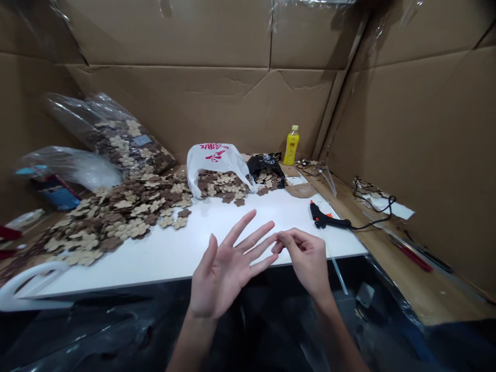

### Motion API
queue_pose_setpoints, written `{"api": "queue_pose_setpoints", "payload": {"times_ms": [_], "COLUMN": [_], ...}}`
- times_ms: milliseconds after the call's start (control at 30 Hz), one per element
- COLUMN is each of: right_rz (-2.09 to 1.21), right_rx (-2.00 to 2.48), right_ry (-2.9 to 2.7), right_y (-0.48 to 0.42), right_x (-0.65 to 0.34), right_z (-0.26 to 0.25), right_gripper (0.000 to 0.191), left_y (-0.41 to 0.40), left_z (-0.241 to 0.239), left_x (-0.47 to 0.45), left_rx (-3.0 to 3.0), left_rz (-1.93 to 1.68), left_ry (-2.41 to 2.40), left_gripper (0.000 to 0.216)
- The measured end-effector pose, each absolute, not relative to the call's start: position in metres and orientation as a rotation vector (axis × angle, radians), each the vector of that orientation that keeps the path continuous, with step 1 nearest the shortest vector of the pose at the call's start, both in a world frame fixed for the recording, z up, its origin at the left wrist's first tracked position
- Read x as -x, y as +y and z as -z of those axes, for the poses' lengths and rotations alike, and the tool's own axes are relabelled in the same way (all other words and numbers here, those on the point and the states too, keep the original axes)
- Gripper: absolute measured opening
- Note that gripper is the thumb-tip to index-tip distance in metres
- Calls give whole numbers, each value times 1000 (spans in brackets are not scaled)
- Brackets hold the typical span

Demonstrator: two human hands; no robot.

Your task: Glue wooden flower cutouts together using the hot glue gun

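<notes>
My left hand [228, 268] is held palm up over the front edge of the white board [217, 227], its fingers spread and nothing lying on the palm. My right hand [308, 258] is closed in a pinch, thumb against index finger, at the tip of the left ring finger. Whatever sits in that pinch, if anything, is too small to make out. Beyond the hands lies a pile of brown and beige flower-shaped pieces [127, 212]. A black glue gun [329, 219] with an orange tip rests on the board to the right of my right hand.
A white plastic bag [217, 155] and a black bag [265, 164] spill more flower pieces. A clear bag [127, 139] of them leans at the back left. A yellow bottle [292, 145] stands behind. Cardboard walls [186, 103] enclose the table; a cord [372, 223] runs right.
</notes>
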State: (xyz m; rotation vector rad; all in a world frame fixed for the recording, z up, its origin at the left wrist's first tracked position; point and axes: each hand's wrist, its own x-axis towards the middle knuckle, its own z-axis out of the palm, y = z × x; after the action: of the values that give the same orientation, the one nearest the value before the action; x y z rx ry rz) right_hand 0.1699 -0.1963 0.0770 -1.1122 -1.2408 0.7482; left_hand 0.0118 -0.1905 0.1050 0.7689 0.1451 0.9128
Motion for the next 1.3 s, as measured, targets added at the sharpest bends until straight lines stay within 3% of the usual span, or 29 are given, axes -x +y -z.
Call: {"api": "queue_pose_setpoints", "payload": {"times_ms": [300,467,633,833,1033,1167,1300], "right_rz": [-628,-850,-1039,-901,-1032,-1081,-1147], "right_rx": [1062,921,867,854,792,783,805], "right_ry": [-1166,-1378,-1373,-1193,-1049,-974,-950], "right_y": [-197,-197,-196,-191,-203,-219,-228], "right_x": [-184,-171,-161,-168,-182,-181,-177], "right_z": [-85,-102,-101,-92,-78,-57,-36], "right_gripper": [29,30,17,20,31,41,33], "left_y": [-192,-191,-191,-192,-189,-189,-191], "left_z": [-101,-96,-93,-93,-93,-96,-97], "left_x": [-6,-8,-6,1,5,3,-1], "left_rx": [-981,-981,-982,-1014,-829,-523,-398], "left_rz": [-829,-755,-763,-744,-966,-1159,-1211], "left_ry": [185,155,155,167,114,61,71], "left_gripper": [65,65,63,62,36,38,38]}}
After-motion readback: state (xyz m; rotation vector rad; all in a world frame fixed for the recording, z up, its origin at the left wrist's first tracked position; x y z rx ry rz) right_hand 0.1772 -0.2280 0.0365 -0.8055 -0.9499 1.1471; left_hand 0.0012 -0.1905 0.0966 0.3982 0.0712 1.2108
